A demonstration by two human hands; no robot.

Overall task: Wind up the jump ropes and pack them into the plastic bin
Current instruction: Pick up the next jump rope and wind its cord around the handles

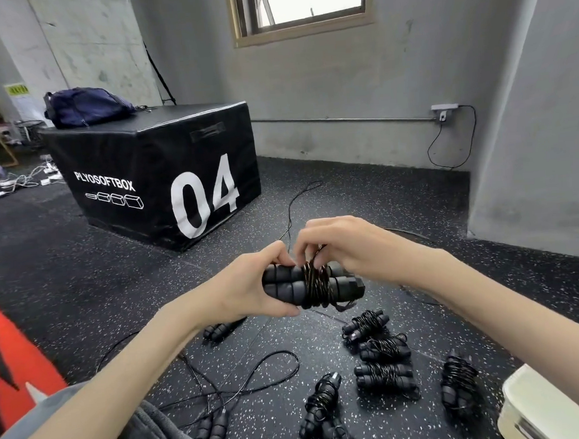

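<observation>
Bin: I see a cream-white plastic bin (534, 404) at my lower right corner, only its rounded rim and one wall in frame; what it holds is out of my sight.
Wound ropes: five black bundles of ribbed foam handles wrapped in thin cord (383, 374) lie on the floor just left of the bin, none of them in it.
Loose ropes: an unwound black jump rope (213, 427) sprawls in loops near my grey trouser leg (138, 435), its ribbed handles side by side; another loose pair of handles (220, 329) lies under my left wrist.
Left hand: my left hand (251, 283) clasps the butt ends of the paired handles, thumb beneath, fingers curled over the top.
Rope in hand: the black jump rope with two ribbed foam handles (311, 286) sits level between my hands above the floor, glossy cord coiled around its middle.
Right hand: my right hand (338, 246) pinches the cord at the top of the coil; the free cord (289, 212) trails off across the floor.
Floor: black rubber matting with white flecks (79, 268); a red mat (13, 358) at my left.
Box: a black padded vinyl box (161, 173) reads "PLYOSOFTBOX" and "04" in white, with a navy fabric bag (85, 106) on top.
Room: grey plaster walls, a wood-framed window (300, 6), a wall socket with a black cable (445, 109).
</observation>
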